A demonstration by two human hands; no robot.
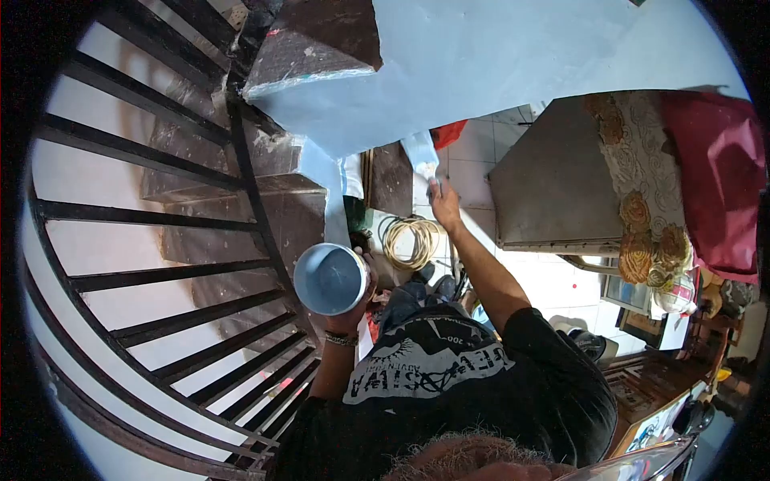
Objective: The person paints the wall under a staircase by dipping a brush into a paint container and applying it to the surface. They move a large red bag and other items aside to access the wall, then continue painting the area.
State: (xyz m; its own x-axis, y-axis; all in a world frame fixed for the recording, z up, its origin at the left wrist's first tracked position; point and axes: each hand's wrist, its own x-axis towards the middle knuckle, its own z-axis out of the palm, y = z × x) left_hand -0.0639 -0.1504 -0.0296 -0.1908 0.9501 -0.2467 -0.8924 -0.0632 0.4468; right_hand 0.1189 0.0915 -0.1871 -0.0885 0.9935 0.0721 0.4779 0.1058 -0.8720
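My left hand (353,301) is wrapped round the side of a white tub (330,279) with blue-grey paint inside, beside the stair railing. Out in front, my right hand (443,202) grips the handle of a paintbrush (427,168). The brush's broad head is pale with paint and lies close to the lower edge of the light-blue wall (361,104); whether it touches the wall cannot be made out.
Black railing bars (152,212) and brown stairs (285,216) stand at the left. A coiled hose (411,243) lies on the floor below my hands. At the right is a grey cabinet (553,176) with a red cloth (714,176).
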